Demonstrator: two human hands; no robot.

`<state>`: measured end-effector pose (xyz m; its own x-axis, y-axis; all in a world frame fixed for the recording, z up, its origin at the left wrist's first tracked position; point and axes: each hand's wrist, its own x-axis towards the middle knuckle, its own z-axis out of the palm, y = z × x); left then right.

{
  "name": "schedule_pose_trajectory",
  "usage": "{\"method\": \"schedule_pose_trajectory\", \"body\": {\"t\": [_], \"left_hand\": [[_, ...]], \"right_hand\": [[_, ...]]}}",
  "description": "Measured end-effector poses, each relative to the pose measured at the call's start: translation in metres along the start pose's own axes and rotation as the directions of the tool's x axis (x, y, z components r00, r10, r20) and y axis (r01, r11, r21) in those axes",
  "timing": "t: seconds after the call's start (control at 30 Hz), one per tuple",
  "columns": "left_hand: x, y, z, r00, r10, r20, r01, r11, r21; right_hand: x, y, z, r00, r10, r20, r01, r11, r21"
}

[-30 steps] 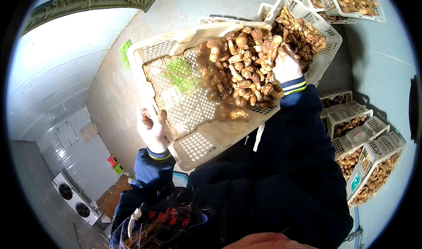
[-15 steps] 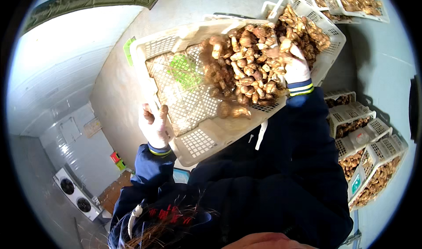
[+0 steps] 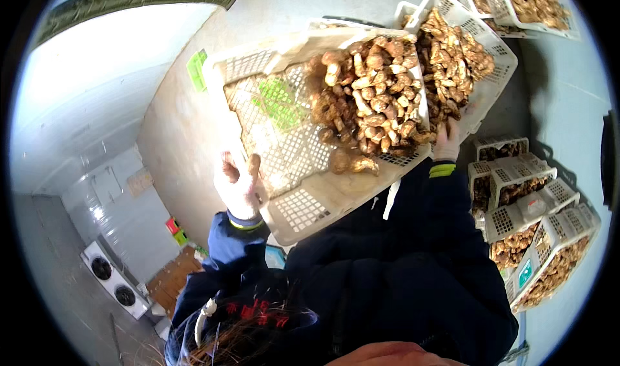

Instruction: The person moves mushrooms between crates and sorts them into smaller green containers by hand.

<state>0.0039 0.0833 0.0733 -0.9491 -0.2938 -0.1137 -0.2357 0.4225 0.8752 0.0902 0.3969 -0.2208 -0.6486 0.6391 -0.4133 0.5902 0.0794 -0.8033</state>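
A white plastic crate (image 3: 310,204) with a lattice floor lies before me. Brown mushrooms (image 3: 381,101) are heaped in its right half; its left half shows bare lattice, with something green (image 3: 279,102) visible through it. My left hand (image 3: 237,188), in a pale glove, is closed on the crate's left rim, thumb apart from the fingers across the wall. Close to the crate's near right corner is my gloved right hand (image 3: 445,145), fingers bent beside the mushrooms of a second white crate (image 3: 491,85). What those fingers hold is hidden.
Stacked white crates (image 3: 507,221) of mushrooms stand to my right, and more crates (image 3: 533,4) are at the far right. A green item (image 3: 197,71) lies beyond the left rim. A white two-fan unit (image 3: 113,279) is at lower left; a green quilted cover (image 3: 139,1) hangs far left.
My right hand has moved nearer to me, from the mushrooms at the crate's right end to its near right corner. My left hand stays on the left rim.
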Motion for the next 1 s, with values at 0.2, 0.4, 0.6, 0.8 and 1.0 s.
{"method": "schedule_pose_trajectory", "body": {"t": [0.2,0.4,0.6,0.8,1.0], "left_hand": [[-0.004,0.016,0.015,0.999,0.04,0.024,-0.042,0.997,0.06],[-0.011,0.093,0.068,0.955,0.109,0.276,-0.154,0.977,0.146],[0.001,0.108,0.099,0.922,0.133,0.364,-0.203,0.966,0.162],[0.025,0.099,0.106,0.936,0.134,0.325,-0.213,0.951,0.222],[0.05,0.062,0.06,0.965,0.087,0.246,-0.125,0.982,0.141]], "right_hand": [[-0.109,-0.011,0.009,0.344,0.246,0.906,-0.85,-0.328,0.412],[-0.106,-0.026,0.016,0.406,0.556,0.725,-0.787,-0.192,0.587],[-0.084,0.015,0.1,0.257,0.61,0.749,-0.859,-0.211,0.466],[-0.079,-0.021,0.097,0.288,0.547,0.786,-0.862,-0.209,0.461],[-0.079,-0.018,0.11,0.271,0.512,0.815,-0.86,-0.251,0.444]]}}
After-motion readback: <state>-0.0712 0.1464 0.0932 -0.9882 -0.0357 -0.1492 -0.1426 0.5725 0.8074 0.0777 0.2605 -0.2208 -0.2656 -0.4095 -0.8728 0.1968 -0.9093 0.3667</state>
